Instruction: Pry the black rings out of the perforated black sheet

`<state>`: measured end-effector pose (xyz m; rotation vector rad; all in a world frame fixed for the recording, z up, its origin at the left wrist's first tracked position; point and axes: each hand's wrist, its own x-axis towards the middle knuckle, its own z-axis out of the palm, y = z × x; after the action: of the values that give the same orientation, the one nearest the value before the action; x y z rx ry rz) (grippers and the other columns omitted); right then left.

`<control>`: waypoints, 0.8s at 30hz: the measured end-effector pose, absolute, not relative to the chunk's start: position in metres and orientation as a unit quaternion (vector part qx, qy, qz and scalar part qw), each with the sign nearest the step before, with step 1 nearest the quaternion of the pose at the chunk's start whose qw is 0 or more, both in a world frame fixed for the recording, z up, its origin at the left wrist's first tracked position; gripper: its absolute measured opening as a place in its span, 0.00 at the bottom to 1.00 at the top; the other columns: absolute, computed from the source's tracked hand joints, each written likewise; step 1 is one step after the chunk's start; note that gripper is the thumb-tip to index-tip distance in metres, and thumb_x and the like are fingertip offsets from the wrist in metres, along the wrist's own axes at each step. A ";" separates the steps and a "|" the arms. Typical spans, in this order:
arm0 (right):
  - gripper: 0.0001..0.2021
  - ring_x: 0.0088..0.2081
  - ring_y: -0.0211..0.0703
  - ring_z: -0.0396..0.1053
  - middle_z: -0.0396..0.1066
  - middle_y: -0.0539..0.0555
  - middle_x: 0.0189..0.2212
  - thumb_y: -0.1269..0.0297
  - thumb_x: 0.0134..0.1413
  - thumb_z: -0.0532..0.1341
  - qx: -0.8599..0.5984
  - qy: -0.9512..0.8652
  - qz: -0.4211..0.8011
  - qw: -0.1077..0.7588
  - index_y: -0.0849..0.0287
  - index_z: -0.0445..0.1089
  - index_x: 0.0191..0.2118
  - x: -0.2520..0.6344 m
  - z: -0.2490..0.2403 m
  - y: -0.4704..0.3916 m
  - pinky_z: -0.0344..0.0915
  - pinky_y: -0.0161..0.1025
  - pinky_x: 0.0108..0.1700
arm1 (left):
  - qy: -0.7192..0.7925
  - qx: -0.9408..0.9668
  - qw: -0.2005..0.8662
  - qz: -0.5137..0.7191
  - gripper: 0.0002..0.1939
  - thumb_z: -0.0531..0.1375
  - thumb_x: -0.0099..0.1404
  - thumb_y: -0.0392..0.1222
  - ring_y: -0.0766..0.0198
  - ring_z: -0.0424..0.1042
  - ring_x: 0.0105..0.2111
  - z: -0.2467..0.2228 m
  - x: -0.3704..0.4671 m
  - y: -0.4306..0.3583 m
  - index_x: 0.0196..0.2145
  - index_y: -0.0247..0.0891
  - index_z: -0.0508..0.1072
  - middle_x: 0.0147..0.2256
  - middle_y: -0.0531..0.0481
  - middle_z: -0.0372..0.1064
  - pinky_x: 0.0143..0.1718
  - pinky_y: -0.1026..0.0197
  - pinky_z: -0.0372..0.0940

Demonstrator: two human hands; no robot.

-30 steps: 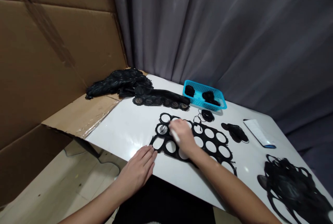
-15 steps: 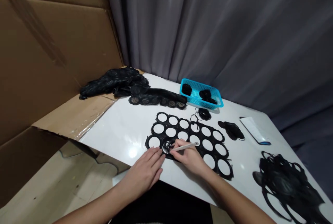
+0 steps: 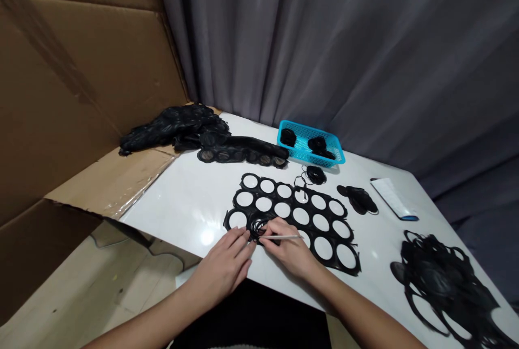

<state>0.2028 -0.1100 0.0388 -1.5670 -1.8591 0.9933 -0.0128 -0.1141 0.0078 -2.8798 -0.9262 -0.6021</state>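
Note:
A thin black sheet [image 3: 273,196] with rows of large round holes lies on the white table [image 3: 174,203]. My left hand [image 3: 229,254] rests flat at its near left edge, fingers stretched out and holding nothing. Pinched in my right hand [image 3: 290,252] is a slim white pen-shaped tool [image 3: 291,237], slanting low over the sheet. Its tip end is at a small tangle of thin black loops [image 3: 258,228] in the near row, beside my left fingertips. I cannot make out the exact tip.
A blue basket [image 3: 310,159] holding black bundles stands at the back, near a black coil [image 3: 315,175]. Black pieces [image 3: 359,200], a white pad [image 3: 392,198] and a black heap [image 3: 438,279] lie right. Black rolled sheets [image 3: 178,127] lie back left by cardboard [image 3: 109,187].
The tool in my right hand has tipped lower, closer to level. The black loops look more spread out in the hole. My left hand stays nearly still; the view shifts slightly.

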 end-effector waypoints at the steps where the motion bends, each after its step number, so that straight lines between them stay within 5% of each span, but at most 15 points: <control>1: 0.08 0.38 0.34 0.64 0.68 0.46 0.32 0.67 0.61 0.59 -0.565 -0.716 0.330 0.241 0.55 0.66 0.29 0.202 0.035 -0.114 0.55 0.32 0.42 | -0.301 -0.933 0.029 -0.196 0.18 0.55 0.68 0.37 0.52 0.62 0.58 0.007 -0.013 -0.114 0.55 0.36 0.68 0.54 0.44 0.65 0.60 0.47 0.66; 7: 0.08 0.46 0.44 0.63 0.71 0.55 0.46 0.74 0.60 0.53 -0.444 -0.880 0.011 0.168 0.58 0.66 0.42 0.206 0.031 -0.110 0.52 0.41 0.48 | -0.293 -0.935 0.040 -0.196 0.18 0.54 0.68 0.35 0.53 0.63 0.57 0.005 -0.010 -0.111 0.55 0.34 0.68 0.54 0.45 0.66 0.60 0.48 0.66; 12: 0.10 0.38 0.42 0.62 0.69 0.52 0.32 0.68 0.63 0.50 -0.670 -0.706 -0.023 0.227 0.57 0.65 0.33 0.251 0.062 -0.053 0.49 0.38 0.44 | -0.292 -0.932 0.046 -0.208 0.19 0.54 0.68 0.35 0.53 0.62 0.58 0.007 -0.013 -0.113 0.56 0.34 0.67 0.55 0.44 0.65 0.59 0.49 0.66; 15: 0.11 0.32 0.36 0.61 0.65 0.47 0.26 0.65 0.61 0.54 -0.682 -0.639 0.131 0.330 0.56 0.61 0.26 0.267 0.074 -0.040 0.50 0.34 0.39 | -0.294 -0.933 -0.005 -0.208 0.17 0.56 0.69 0.37 0.54 0.66 0.54 0.022 -0.015 -0.108 0.54 0.39 0.69 0.52 0.46 0.66 0.56 0.49 0.67; 18: 0.13 0.25 0.30 0.54 0.57 0.42 0.20 0.60 0.54 0.60 -0.632 -0.563 0.392 0.360 0.56 0.57 0.24 0.263 0.080 -0.051 0.48 0.29 0.30 | -0.336 -0.901 -0.174 -0.213 0.11 0.59 0.68 0.41 0.60 0.69 0.48 0.048 -0.008 -0.089 0.48 0.45 0.70 0.47 0.49 0.66 0.49 0.56 0.70; 22: 0.18 0.25 0.26 0.50 0.54 0.41 0.20 0.58 0.47 0.67 -0.546 -0.493 0.557 0.385 0.56 0.56 0.24 0.249 0.091 -0.070 0.46 0.26 0.27 | -0.344 -0.786 -0.445 -0.256 0.36 0.67 0.61 0.48 0.57 0.58 0.61 0.076 0.022 -0.048 0.62 0.48 0.56 0.62 0.45 0.53 0.61 0.53 0.62; 24: 0.19 0.25 0.26 0.53 0.57 0.41 0.21 0.57 0.46 0.69 -0.525 -0.483 0.576 0.398 0.56 0.57 0.24 0.250 0.100 -0.076 0.49 0.24 0.27 | -0.280 -0.721 -0.590 -0.232 0.41 0.69 0.59 0.46 0.57 0.58 0.61 0.082 0.042 -0.028 0.64 0.47 0.53 0.59 0.44 0.57 0.64 0.51 0.56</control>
<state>0.2497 -0.0756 0.1002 -1.3295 -1.2234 1.4587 0.0419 -0.0284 0.0816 -3.9331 -1.5258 -1.2641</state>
